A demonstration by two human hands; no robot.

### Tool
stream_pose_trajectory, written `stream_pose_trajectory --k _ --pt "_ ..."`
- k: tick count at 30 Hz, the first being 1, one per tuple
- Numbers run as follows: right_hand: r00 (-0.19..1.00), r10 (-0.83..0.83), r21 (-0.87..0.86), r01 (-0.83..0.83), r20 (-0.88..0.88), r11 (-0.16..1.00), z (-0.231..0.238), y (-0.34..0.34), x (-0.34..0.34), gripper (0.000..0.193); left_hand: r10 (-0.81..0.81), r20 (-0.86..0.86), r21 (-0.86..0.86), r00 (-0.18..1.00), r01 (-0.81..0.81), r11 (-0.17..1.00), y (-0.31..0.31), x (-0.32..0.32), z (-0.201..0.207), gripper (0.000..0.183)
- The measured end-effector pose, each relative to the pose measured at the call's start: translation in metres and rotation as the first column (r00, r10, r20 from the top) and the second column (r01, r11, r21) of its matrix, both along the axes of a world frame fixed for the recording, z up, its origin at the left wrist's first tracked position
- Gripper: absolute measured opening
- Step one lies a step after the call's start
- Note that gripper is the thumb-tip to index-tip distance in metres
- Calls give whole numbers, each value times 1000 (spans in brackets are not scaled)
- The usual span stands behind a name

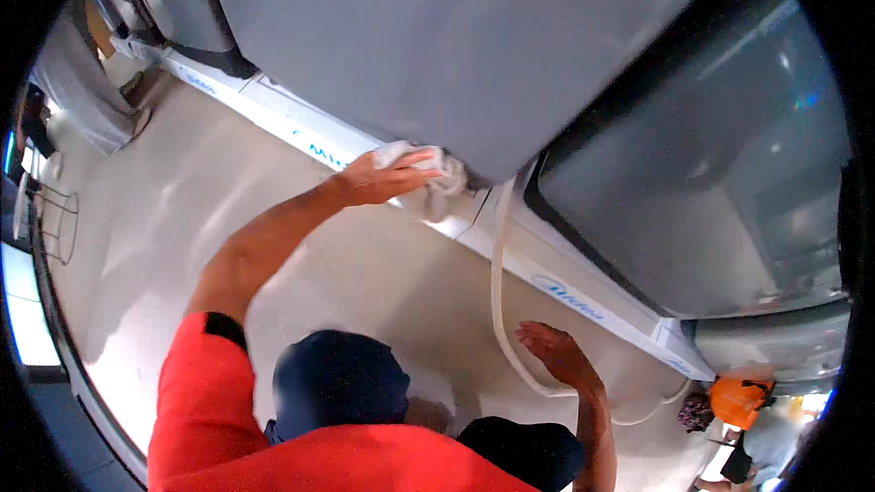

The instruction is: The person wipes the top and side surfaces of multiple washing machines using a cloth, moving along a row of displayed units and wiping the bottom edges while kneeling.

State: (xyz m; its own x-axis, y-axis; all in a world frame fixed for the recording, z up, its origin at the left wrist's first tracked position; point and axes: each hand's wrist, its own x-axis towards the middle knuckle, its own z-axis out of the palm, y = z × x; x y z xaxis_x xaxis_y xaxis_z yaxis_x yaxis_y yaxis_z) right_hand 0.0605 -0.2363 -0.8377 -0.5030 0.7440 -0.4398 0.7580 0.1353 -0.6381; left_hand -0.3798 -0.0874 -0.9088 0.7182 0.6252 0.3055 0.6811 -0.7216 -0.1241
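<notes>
My left arm reaches up and forward, and my left hand (387, 180) presses a crumpled whitish cloth (447, 173) against the top of a low white plinth (510, 260). The cloth meets the lower edge of a large smooth grey appliance panel (437, 46). My right hand (551, 349) hovers lower down on the right, its fingers stretched out and nothing in them. Just left of it a pale flexible hose (499, 292) hangs from the gap between two appliances and curves along the floor.
A dark glossy appliance (711, 155) stands on the right of the grey panel. Pale floor (310, 282) lies before the plinth. A person in grey trousers (87, 91) is at upper left, above a wire rack (59, 219). An orange bag (738, 401) and another person (775, 442) are at lower right.
</notes>
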Motion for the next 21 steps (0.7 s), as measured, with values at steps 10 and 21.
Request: stream_pose_trajectory --k 10,21 --pt "954 300 39 -299 -4 953 91 72 -127 33 -75 922 355 380 -753 554 78 -117 273 64" --pt "944 302 42 -300 -131 953 113 83 -166 33 115 526 245 843 -279 928 3 33 105 48"
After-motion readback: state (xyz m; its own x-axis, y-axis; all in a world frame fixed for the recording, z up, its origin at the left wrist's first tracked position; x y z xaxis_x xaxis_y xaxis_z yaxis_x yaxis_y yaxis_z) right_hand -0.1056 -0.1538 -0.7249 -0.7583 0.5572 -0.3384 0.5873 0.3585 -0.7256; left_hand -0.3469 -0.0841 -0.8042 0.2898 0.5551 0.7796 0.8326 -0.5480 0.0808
